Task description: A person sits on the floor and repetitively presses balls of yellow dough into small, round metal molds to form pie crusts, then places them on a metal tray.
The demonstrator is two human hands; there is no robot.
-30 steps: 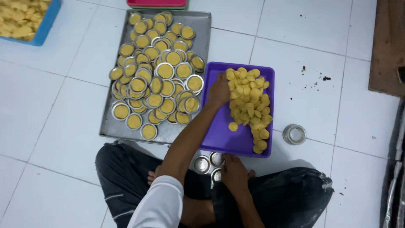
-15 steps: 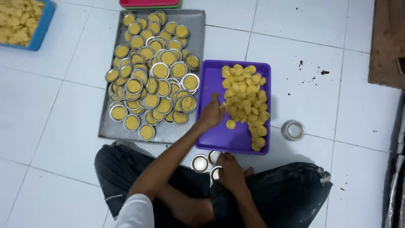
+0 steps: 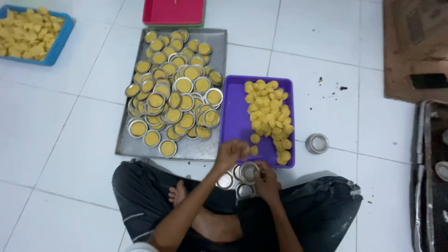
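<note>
I sit cross-legged on a white tiled floor. My left hand (image 3: pixel 231 154) hovers at the near edge of a purple tray (image 3: pixel 235 116), fingers curled around a yellow dough piece (image 3: pixel 253 150). The tray carries a heap of yellow dough pieces (image 3: pixel 268 112). My right hand (image 3: pixel 267 181) is just below, pinching a small round metal mould (image 3: pixel 248 171) by its rim. Two more empty moulds (image 3: pixel 226 181) lie on the floor between my knees. To the left, a grey metal sheet (image 3: pixel 186 149) is piled with several moulds filled with yellow dough (image 3: pixel 175 100).
One empty mould (image 3: pixel 317 143) stands on the floor right of the purple tray. A blue tray (image 3: pixel 60 39) of yellow pieces is at the far left, a red tray (image 3: pixel 173 11) at the top. A brown board (image 3: pixel 415 46) and dark bags (image 3: pixel 431 177) line the right side.
My left hand has drawn back from the dough heap to the tray's near edge, above the moulds. My right hand has lifted one mould slightly.
</note>
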